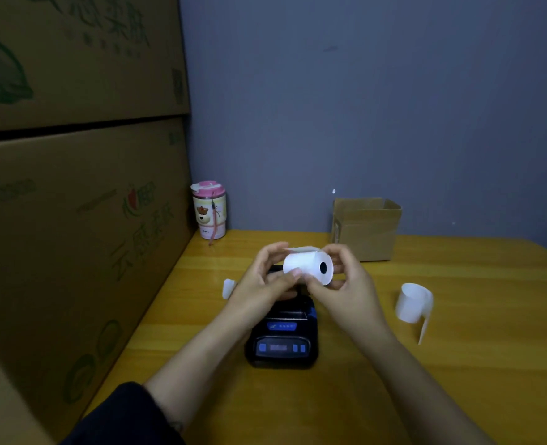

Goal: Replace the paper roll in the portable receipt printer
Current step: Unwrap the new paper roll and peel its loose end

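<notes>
A full white paper roll (pixel 307 267) with a dark core hole is held in the air above the printer, its loose end lifted at the top. My left hand (pixel 265 277) grips its left side and my right hand (pixel 346 284) holds its right end from below. The black portable receipt printer (pixel 281 338) with blue buttons lies on the yellow table (pixel 458 364) under my hands; its far part is hidden by them. A loosely curled, nearly used-up paper roll (pixel 414 303) stands on the table to the right.
A small white piece (pixel 228 288) lies left of the printer. An open small cardboard box (pixel 366 229) stands at the back by the wall, a pink cup (pixel 208 209) in the back corner. Large cardboard boxes (pixel 73 203) wall off the left side.
</notes>
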